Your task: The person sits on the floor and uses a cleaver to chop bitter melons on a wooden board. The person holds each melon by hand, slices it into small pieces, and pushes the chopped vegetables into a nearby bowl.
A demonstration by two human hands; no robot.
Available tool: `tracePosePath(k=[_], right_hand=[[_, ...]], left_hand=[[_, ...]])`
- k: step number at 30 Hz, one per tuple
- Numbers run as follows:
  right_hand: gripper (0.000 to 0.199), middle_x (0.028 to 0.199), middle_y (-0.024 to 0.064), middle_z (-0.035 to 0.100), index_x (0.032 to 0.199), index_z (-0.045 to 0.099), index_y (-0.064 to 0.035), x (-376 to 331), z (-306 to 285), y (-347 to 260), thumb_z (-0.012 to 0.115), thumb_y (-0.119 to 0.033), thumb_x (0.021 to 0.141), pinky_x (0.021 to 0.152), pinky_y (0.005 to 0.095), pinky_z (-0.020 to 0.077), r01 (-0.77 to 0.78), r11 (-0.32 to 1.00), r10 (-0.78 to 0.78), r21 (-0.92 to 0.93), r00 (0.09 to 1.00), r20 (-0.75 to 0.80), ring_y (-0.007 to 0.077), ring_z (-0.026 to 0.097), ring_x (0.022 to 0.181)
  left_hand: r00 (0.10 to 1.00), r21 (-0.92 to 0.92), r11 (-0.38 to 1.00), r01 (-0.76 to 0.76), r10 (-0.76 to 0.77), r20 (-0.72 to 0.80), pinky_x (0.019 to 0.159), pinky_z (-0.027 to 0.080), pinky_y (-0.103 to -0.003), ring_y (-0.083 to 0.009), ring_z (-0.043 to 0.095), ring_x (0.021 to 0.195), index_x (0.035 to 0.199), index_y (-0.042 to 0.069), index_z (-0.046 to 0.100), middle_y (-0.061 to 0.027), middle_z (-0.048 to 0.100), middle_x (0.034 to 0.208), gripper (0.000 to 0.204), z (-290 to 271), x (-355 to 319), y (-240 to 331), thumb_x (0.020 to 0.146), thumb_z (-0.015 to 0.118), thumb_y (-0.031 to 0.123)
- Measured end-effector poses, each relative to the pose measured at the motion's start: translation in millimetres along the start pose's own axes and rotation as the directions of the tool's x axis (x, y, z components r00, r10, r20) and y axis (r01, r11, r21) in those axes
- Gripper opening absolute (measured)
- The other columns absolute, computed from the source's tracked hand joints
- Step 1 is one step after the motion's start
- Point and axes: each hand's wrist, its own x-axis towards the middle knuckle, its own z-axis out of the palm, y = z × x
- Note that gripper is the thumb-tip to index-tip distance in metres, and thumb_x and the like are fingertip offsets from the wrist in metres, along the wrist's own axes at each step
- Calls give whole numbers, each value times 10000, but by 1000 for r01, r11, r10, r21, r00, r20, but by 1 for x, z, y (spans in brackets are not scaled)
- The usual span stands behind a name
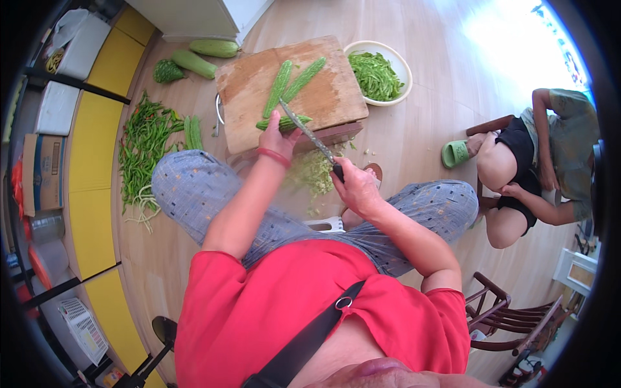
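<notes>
My left hand (279, 137) is closed around a ridged green bitter melon piece (299, 121) at the near edge of a wooden chopping board (242, 87). In my right hand (357, 187) is the dark handle of a knife (309, 134). Its long blade points up and left, with the tip just above the held piece. Two more long bitter melon pieces (278, 88) lie side by side on the board. Pale scraps of pith and seeds (315, 173) are strewn below the board, between my knees.
Right of the board stands a white bowl (406, 81) of sliced greens. Green chillies (145, 139) spread over the floor at left, with pale green gourds (194, 63) behind. Yellow-fronted shelves (97, 174) line the left. Another person (563, 142) sits at right, near a wooden chair (517, 317).
</notes>
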Motion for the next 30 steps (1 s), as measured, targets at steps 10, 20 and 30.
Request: tracePosePath(k=[10, 20, 30], right_hand=[[263, 814, 218, 568, 999, 449, -17, 9, 15, 4, 524, -126, 771, 619, 453, 445, 23, 991, -19, -130, 999, 27, 377, 565, 734], [206, 701, 245, 546, 856, 449, -22, 16, 27, -3, 512, -195, 764, 602, 476, 440, -311, 910, 251, 275, 940, 230, 417, 550, 690], [144, 537, 39, 434, 803, 422, -42, 15, -11, 19, 522, -143, 782, 371, 290, 382, -467, 537, 302, 703, 884, 357, 128, 457, 418]], left_hand=[[999, -90, 995, 41, -42, -9, 727, 486, -363, -213, 556, 821, 971, 76, 528, -84, 581, 919, 217, -2, -2, -4, 896, 442, 260], [930, 159, 931, 329, -348, 115, 596, 497, -311, -215, 580, 742, 888, 60, 519, -76, 599, 843, 197, -52, -36, -7, 869, 476, 251], [958, 327, 911, 251, -281, 48, 431, 410, -273, -189, 553, 570, 865, 111, 505, -69, 590, 755, 288, -23, -11, 4, 833, 507, 397]])
